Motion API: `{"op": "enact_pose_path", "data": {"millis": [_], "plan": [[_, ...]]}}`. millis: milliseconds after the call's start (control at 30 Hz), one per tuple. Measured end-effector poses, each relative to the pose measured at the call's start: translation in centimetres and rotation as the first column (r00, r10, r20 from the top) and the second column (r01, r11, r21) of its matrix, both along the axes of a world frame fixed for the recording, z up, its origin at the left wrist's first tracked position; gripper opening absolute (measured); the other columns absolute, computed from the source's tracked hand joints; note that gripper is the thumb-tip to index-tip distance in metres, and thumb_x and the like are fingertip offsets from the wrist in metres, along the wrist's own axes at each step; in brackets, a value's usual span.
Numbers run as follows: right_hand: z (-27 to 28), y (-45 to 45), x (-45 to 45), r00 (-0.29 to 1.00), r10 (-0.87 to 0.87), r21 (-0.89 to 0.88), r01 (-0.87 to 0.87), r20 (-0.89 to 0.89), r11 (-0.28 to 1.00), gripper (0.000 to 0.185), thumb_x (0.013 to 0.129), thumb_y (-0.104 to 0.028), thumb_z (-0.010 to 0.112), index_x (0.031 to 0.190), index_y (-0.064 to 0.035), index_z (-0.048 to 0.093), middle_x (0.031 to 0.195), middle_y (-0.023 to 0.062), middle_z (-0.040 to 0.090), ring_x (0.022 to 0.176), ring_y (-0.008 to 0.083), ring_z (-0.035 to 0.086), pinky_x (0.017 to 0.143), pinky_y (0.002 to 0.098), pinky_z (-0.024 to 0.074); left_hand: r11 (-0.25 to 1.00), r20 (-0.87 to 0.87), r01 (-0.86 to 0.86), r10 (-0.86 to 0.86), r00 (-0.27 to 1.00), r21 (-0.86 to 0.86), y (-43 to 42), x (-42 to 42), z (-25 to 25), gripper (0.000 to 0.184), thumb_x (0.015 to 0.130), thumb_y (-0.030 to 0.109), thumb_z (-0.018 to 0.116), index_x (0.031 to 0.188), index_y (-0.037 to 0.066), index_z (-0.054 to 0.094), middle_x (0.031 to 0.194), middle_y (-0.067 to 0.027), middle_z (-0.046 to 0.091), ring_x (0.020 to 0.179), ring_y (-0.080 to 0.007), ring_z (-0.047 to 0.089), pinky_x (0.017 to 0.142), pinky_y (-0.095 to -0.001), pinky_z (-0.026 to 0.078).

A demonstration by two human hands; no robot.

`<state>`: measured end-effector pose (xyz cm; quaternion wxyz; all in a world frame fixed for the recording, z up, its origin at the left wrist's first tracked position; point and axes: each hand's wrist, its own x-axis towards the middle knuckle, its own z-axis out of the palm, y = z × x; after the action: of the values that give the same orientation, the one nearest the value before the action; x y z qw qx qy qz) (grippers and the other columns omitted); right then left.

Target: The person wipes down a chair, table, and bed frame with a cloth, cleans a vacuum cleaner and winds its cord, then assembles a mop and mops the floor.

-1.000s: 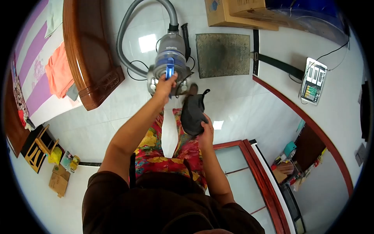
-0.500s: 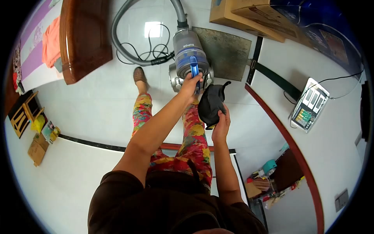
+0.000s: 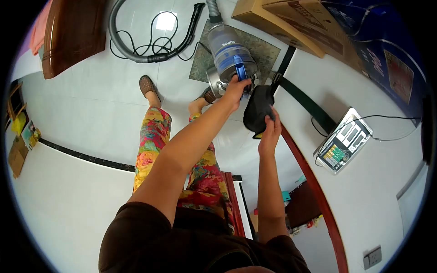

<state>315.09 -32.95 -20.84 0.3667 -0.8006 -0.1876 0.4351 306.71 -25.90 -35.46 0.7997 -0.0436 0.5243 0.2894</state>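
My left hand [image 3: 237, 92] is closed around the blue handle [image 3: 240, 68] of a canister vacuum cleaner [image 3: 227, 45] with a clear dust cup marked SUPOR. Its silver wheeled base [image 3: 215, 81] partly shows under the cup; I cannot tell whether it touches the floor. Right beside the handle, my right hand [image 3: 270, 132] grips a black, soft-looking, pouch-like thing [image 3: 258, 107] with a bit of yellow at its lower edge. The grey hose [image 3: 114, 32] curves over the floor to a black hose handle [image 3: 193, 25].
A thin black cord [image 3: 170, 43] lies coiled inside the hose loop. A dark stone-patterned mat [image 3: 200, 63] lies below the vacuum. Cardboard boxes [image 3: 296, 27] stand at upper right. On the white counter is a digital scale [image 3: 343, 143]. A brown wooden furniture end [image 3: 75, 36] is at upper left.
The view has shifted, and the vacuum now sits farther right, over the mat. My right hand and the black thing moved along with it. The black hose handle has come into view, and both shoes now show.
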Motion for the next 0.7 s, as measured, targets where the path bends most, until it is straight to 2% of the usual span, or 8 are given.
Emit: {"op": "enact_pose_path", "data": {"millis": [167, 300, 333, 433, 467, 500, 633, 700], "plan": [[-2.5, 7.5, 1.6, 0.894, 0.374, 0.056, -0.398, 0.246, 0.916, 0.032, 0.092, -0.007, 0.05, 0.122, 0.0008, 0.059, 0.123, 0.0133, 0.06, 0.113, 0.024, 0.054, 0.099, 0.0325, 0.0394, 0.975, -0.096, 0.208, -0.2, 0.975, 0.076, -0.8, -0.3, -2.2, 0.015, 0.093, 0.02, 0.058, 0.106, 0.011, 0.057, 0.092, -0.001, 0.062, 0.088, -0.0137, 0.054, 0.079, -0.0307, 0.04], [-4.2, 14.2, 0.1, 0.534, 0.705, -0.044, -0.782, 0.467, 0.622, 0.031, 0.093, -0.016, 0.054, 0.121, -0.0057, 0.063, 0.124, 0.0139, 0.06, 0.117, 0.0326, 0.052, 0.102, 0.0406, 0.0389, 0.853, -0.426, 0.471, -0.348, 0.835, 0.226, -1.1, -0.8, -2.3, 0.02, 0.095, 0.023, 0.053, 0.1, 0.003, 0.057, 0.087, -0.0158, 0.065, 0.081, -0.0308, 0.062, 0.072, -0.0412, 0.045], [-5.7, 15.2, -0.2, 0.414, 0.803, -0.126, -0.853, 0.428, 0.506, 0.033, 0.094, -0.021, 0.053, 0.123, -0.0076, 0.061, 0.126, 0.014, 0.059, 0.119, 0.0334, 0.05, 0.103, 0.0423, 0.0382, 0.818, -0.464, 0.504, -0.346, 0.816, 0.277, -1.6, -0.9, -3.1, 0.024, 0.095, 0.024, 0.053, 0.096, 0.0, 0.056, 0.086, -0.0242, 0.064, 0.084, -0.0424, 0.063, 0.072, -0.0484, 0.046], [-11.5, 16.8, -0.7, 0.073, 0.954, -0.324, -0.931, 0.289, 0.17, 0.04, 0.097, -0.033, 0.049, 0.131, -0.0132, 0.057, 0.134, 0.0143, 0.054, 0.126, 0.0349, 0.046, 0.106, 0.0458, 0.0361, 0.698, -0.453, 0.673, -0.532, 0.715, 0.243, -1.7, -1.3, -3.9, 0.021, 0.097, 0.019, 0.05, 0.103, 0.001, 0.058, 0.083, -0.0127, 0.062, 0.073, -0.0225, 0.059, 0.068, -0.0368, 0.046], [-13.4, 17.2, -1.1, 0.002, 0.965, -0.38, -0.919, 0.264, 0.106, 0.043, 0.097, -0.036, 0.047, 0.134, -0.0149, 0.054, 0.137, 0.0146, 0.052, 0.128, 0.0347, 0.044, 0.107, 0.046, 0.0353, 0.639, -0.604, 0.685, -0.404, 0.687, 0.351, -2.2, -0.9, -4.5, 0.021, 0.098, 0.021, 0.049, 0.102, 0.002, 0.058, 0.084, -0.0145, 0.064, 0.075, -0.0266, 0.061, 0.069, -0.0392, 0.046], [-15.4, 17.9, -1.5, -0.068, 0.97, -0.432, -0.901, 0.235, 0.041, 0.045, 0.098, -0.039, 0.045, 0.137, -0.0166, 0.052, 0.139, 0.0149, 0.05, 0.13, 0.0345, 0.042, 0.108, 0.0462, 0.0344, 0.663, -0.55, 0.651, -0.409, 0.728, 0.368, -2.8, -0.7, -5.1, 0.021, 0.099, 0.021, 0.049, 0.102, 0.002, 0.058, 0.085, -0.015, 0.064, 0.076, -0.0282, 0.062, 0.07, -0.04, 0.046], [-21.7, 22.0, -1.6, 0.042, 0.976, -0.393, -0.911, 0.214, 0.126, 0.05, 0.099, -0.04, 0.043, 0.143, -0.017, 0.045, 0.147, 0.0146, 0.042, 0.138, 0.0332, 0.035, 0.114, 0.0399, 0.0276, 0.697, -0.444, 0.587, -0.409, 0.797, 0.412, -3.3, -1.0, -5.1, 0.021, 0.099, 0.022, 0.048, 0.108, 0.004, 0.056, 0.09, -0.0156, 0.066, 0.081, -0.0339, 0.062, 0.073, -0.0429, 0.046], [-24.8, 23.3, -0.8, 0.258, 0.95, -0.307, -0.902, 0.175, 0.302, 0.051, 0.099, -0.04, 0.043, 0.144, -0.0155, 0.044, 0.148, 0.0156, 0.041, 0.139, 0.0333, 0.034, 0.114, 0.038, 0.0264, 0.71, -0.396, 0.589, -0.449, 0.801, 0.386, -3.0, -1.5, -4.3, 0.022, 0.1, 0.023, 0.048, 0.11, 0.005, 0.055, 0.09, -0.0159, 0.066, 0.082, -0.0343, 0.062, 0.073, -0.0433, 0.046]]}}
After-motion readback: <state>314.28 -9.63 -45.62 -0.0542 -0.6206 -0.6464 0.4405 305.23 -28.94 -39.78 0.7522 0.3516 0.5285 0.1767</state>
